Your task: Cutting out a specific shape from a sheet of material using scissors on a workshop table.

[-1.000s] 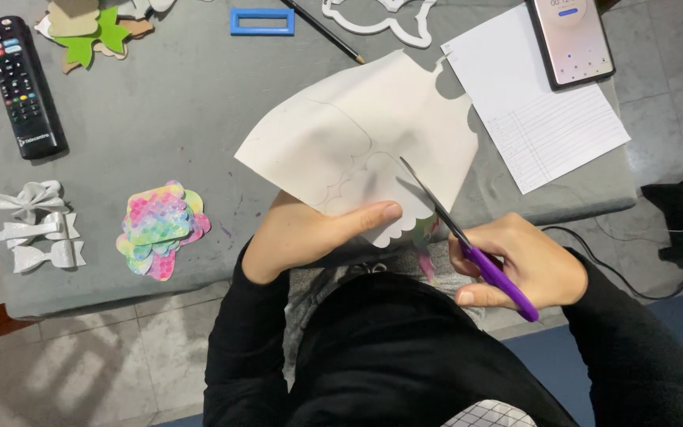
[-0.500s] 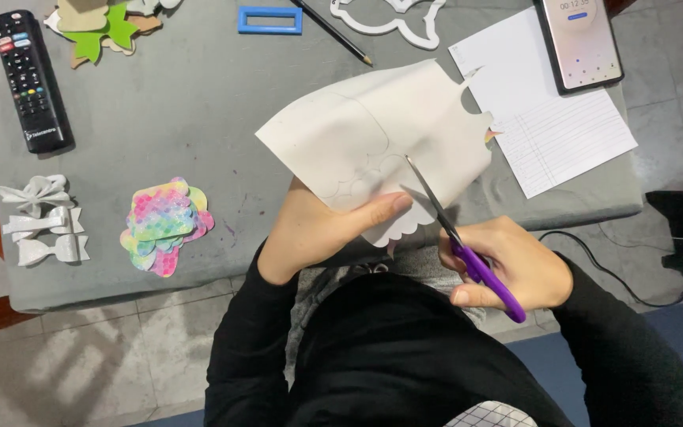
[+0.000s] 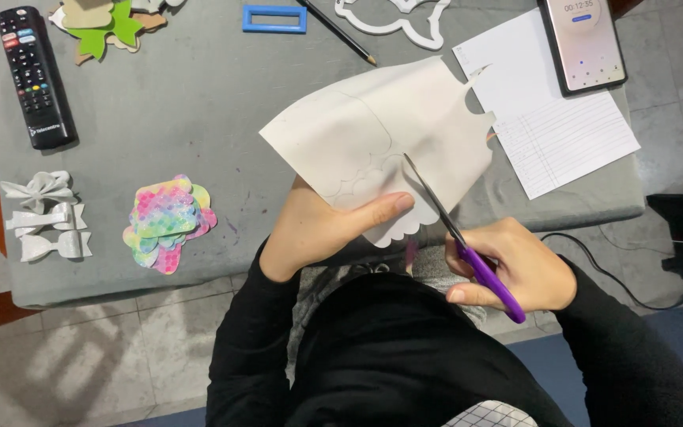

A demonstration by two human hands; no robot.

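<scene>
My left hand (image 3: 322, 229) pinches the lower edge of a white sheet (image 3: 381, 134) that has pencil outlines and a scalloped cut edge, thumb on top. The sheet is held up over the near edge of the grey table (image 3: 199, 95). My right hand (image 3: 519, 265) grips purple-handled scissors (image 3: 460, 233), whose blades slide into the sheet from below along a drawn line.
A black remote (image 3: 33, 75) lies at the far left, with green and tan cutouts (image 3: 100, 24) beside it. White bows (image 3: 41, 213) and rainbow scale-pattern pieces (image 3: 167, 221) sit at the near left. A blue frame (image 3: 274, 18), pencil (image 3: 341, 35), white outline shape (image 3: 393, 20), lined paper (image 3: 551, 119) and phone (image 3: 583, 43) lie beyond.
The scissors have moved further up into the sheet. The sheet has turned slightly in my left hand, with its far corner now nearer the lined paper.
</scene>
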